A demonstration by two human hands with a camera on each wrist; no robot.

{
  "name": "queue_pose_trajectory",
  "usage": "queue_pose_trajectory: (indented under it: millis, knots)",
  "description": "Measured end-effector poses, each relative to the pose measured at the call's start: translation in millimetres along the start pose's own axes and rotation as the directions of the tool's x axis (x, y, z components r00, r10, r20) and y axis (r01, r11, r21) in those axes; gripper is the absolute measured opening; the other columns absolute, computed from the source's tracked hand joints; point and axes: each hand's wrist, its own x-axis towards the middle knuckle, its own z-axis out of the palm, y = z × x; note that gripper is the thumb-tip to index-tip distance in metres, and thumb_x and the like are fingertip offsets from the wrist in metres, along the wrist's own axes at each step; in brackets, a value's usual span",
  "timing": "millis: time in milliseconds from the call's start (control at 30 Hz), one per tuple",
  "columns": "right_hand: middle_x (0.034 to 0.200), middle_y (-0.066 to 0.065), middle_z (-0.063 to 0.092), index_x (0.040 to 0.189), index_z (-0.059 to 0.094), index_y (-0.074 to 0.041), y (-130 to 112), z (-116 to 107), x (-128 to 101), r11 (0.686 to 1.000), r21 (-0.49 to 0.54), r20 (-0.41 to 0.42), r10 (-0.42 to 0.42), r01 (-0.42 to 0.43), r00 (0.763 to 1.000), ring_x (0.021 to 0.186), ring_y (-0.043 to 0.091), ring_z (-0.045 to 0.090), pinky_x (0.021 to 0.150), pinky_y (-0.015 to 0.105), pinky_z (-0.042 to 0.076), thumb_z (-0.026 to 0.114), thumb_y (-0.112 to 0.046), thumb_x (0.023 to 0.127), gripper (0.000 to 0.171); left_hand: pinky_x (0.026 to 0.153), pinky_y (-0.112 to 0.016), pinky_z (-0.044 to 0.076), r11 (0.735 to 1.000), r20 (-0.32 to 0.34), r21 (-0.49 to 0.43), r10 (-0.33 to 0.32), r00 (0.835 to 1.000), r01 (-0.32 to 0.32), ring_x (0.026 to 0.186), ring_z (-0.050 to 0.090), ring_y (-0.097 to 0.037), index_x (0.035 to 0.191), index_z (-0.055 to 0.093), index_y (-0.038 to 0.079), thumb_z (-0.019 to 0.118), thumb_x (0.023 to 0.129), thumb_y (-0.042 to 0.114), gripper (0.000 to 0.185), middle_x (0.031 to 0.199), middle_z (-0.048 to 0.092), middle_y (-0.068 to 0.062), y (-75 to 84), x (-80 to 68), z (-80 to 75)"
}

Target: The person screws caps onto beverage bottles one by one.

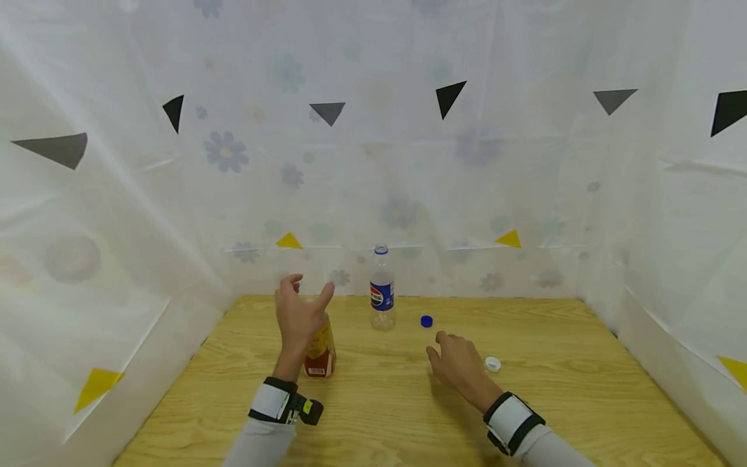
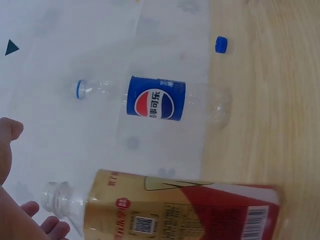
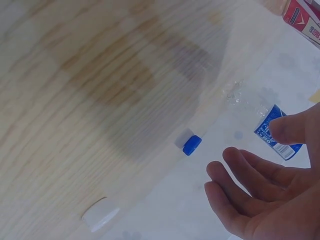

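Nearest the left hand (image 1: 299, 318), a red-and-gold labelled bottle (image 1: 319, 353) stands uncapped on the wooden table (image 1: 379, 415); the hand is raised just above its neck, fingers spread and holding nothing. Its label shows a QR code and a barcode, the writing too small to be read. The right hand (image 1: 458, 364) is held low over the table, fingers relaxed and empty, between a blue cap (image 1: 426, 321) and a white cap (image 1: 493, 364). Behind, an upright Pepsi bottle (image 1: 382, 296) is seen, Chinese characters on its blue label.
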Motion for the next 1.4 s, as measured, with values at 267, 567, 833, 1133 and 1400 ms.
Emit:
queue_pose_trajectory:
  millis: [267, 567, 833, 1133, 1400]
  knots:
    - [0.106, 0.022, 0.072, 0.118, 0.066, 0.005, 3, 4, -1, 1.0, 0.004, -0.005, -0.001, 0.001, 1.0, 0.083, 0.034, 0.07, 0.072, 0.045, 0.058, 0.062, -0.024, 0.1, 0.033, 0.096, -0.056, 0.046, 0.985, 0.117, -0.031, -0.166, 0.979, 0.171, 0.121, 0.049, -0.041, 0.15, 0.034, 0.004, 0.082, 0.084, 0.037, 0.088, 0.142, 0.04, -0.026, -24.8, -18.3, 3.1]
    - [0.105, 0.022, 0.072, 0.116, 0.066, 0.005, 3, 4, -1, 1.0, 0.01, -0.019, -0.007, 0.007, 1.0, 0.085, 0.035, 0.071, 0.072, 0.045, 0.058, 0.062, -0.023, 0.1, 0.033, 0.1, -0.062, 0.046, 0.984, 0.127, -0.001, -0.176, 0.976, 0.177, 0.126, 0.053, -0.047, 0.149, 0.032, 0.002, 0.085, 0.082, 0.03, 0.09, 0.141, 0.048, -0.028, -43.5, -30.3, 8.4]
    - [0.103, 0.021, 0.073, 0.113, 0.067, 0.005, 2, 3, 3, 1.0, 0.006, -0.038, -0.003, 0.003, 0.999, 0.085, 0.035, 0.071, 0.072, 0.045, 0.058, 0.064, -0.021, 0.099, 0.029, 0.093, -0.062, 0.052, 0.983, 0.086, 0.048, -0.179, 0.98, 0.175, 0.121, 0.059, -0.047, 0.147, 0.035, 0.002, 0.086, 0.08, 0.022, 0.086, 0.137, 0.055, -0.029, -56.1, -33.9, 11.5]
    - [0.102, 0.021, 0.073, 0.114, 0.067, 0.006, 3, 4, 3, 1.0, 0.012, -0.021, 0.0, 0.0, 1.0, 0.077, 0.03, 0.07, 0.067, 0.04, 0.058, 0.064, -0.02, 0.099, 0.029, 0.091, -0.061, 0.054, 0.984, 0.088, 0.092, -0.159, 0.983, 0.151, 0.116, 0.063, -0.046, 0.144, 0.04, -0.002, 0.083, 0.083, 0.023, 0.079, 0.132, 0.059, -0.028, -60.2, -35.6, 9.9]
    - [0.104, 0.021, 0.073, 0.116, 0.066, 0.005, 5, 8, 0, 1.0, 0.014, 0.001, 0.011, -0.011, 1.0, 0.079, 0.03, 0.07, 0.066, 0.039, 0.057, 0.063, -0.021, 0.1, 0.031, 0.089, -0.061, 0.054, 0.984, 0.103, 0.13, -0.132, 0.986, 0.118, 0.114, 0.064, -0.045, 0.145, 0.043, 0.0, 0.084, 0.082, 0.024, 0.079, 0.131, 0.061, -0.027, -61.2, -35.7, 7.8]
